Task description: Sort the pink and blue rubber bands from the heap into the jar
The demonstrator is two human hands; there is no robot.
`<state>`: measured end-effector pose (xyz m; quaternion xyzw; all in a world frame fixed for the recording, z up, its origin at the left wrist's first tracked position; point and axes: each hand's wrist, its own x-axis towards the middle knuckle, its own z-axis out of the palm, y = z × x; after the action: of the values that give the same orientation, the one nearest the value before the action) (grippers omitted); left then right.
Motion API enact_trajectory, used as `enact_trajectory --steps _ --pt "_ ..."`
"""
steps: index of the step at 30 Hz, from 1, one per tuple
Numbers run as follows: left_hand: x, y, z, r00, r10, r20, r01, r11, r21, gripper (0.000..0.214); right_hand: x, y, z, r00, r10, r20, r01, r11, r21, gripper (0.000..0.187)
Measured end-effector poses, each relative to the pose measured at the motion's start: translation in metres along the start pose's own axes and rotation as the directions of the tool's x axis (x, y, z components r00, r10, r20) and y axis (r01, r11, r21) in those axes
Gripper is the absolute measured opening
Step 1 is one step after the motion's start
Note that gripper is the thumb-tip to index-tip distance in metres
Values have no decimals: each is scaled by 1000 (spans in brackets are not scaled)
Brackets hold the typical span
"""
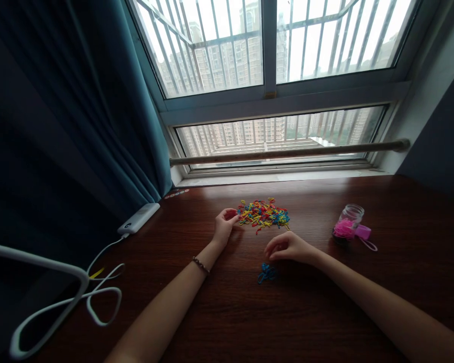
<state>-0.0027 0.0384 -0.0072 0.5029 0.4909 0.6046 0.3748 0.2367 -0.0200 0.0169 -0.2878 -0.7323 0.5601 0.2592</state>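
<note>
Coloured pile [264, 214]: the table's [401, 267] far middle was taken up, its left edge hemmed in by the left hand [225, 225].
Blue pile [267, 273]: room on the right hand's [293, 247] near side was partly filled.
Right passage: space was left between coloured pile and jar [348, 224].
Left side: passage was obstructed by white cable loops [109, 290].
Window: reach was bounded by a rail [287, 153].
</note>
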Motion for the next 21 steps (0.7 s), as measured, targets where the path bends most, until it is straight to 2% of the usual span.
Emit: enact_trajectory --steps 2,3,4,6,8,10,12,13,14,15,16,18,20,21 --pt "-3 3 -2 999 -46 24 48 996 -69 32 1 5 -7 986 -30 -164 26 999 -24 30" --pt "-5 6 -3 996 -72 52 77 993 -89 32 2 8 -12 960 -45 -276 34 998 -45 30" --pt "-8 9 -3 990 -97 97 107 989 -100 33 3 12 -18 920 -54 -387 32 998 -62 30" --pt "-15 16 -2 957 -133 256 159 984 -84 32 4 21 -29 815 -46 -577 6 998 -70 32" --pt "-23 23 1 877 -143 459 178 983 -33 32 4 28 -38 708 -29 -706 -22 998 -63 33" --pt "-31 29 5 766 -151 625 176 984 22 30 4 34 -44 625 -24 -780 -43 997 -66 32" --pt "-36 31 9 659 -177 731 176 981 79 27 5 38 -46 585 -26 -811 -70 994 -82 30" --pt "-36 31 10 627 -188 756 169 980 103 26 5 40 -46 582 -27 -813 -93 991 -99 29" --pt "-36 30 11 619 -191 762 152 981 122 25 5 41 -46 587 -29 -809 -123 985 -125 28" --pt "-35 28 10 641 -182 745 120 983 137 26 6 42 -45 599 -38 -799 -151 975 -160 27" --pt "-32 26 9 688 -161 708 73 986 153 26 6 43 -45 615 -58 -787 -171 964 -205 25" --pt "-24 20 4 809 -85 581 -64 971 231 24 8 46 -44 642 -131 -755 -189 928 -321 23" --pt "-15 14 -4 901 26 433 -220 888 404 22 10 50 -44 649 -215 -730 -209 872 -443 24" --pt "-10 12 -8 923 94 373 -286 817 501 20 11 52 -44 650 -244 -720 -228 841 -491 25"
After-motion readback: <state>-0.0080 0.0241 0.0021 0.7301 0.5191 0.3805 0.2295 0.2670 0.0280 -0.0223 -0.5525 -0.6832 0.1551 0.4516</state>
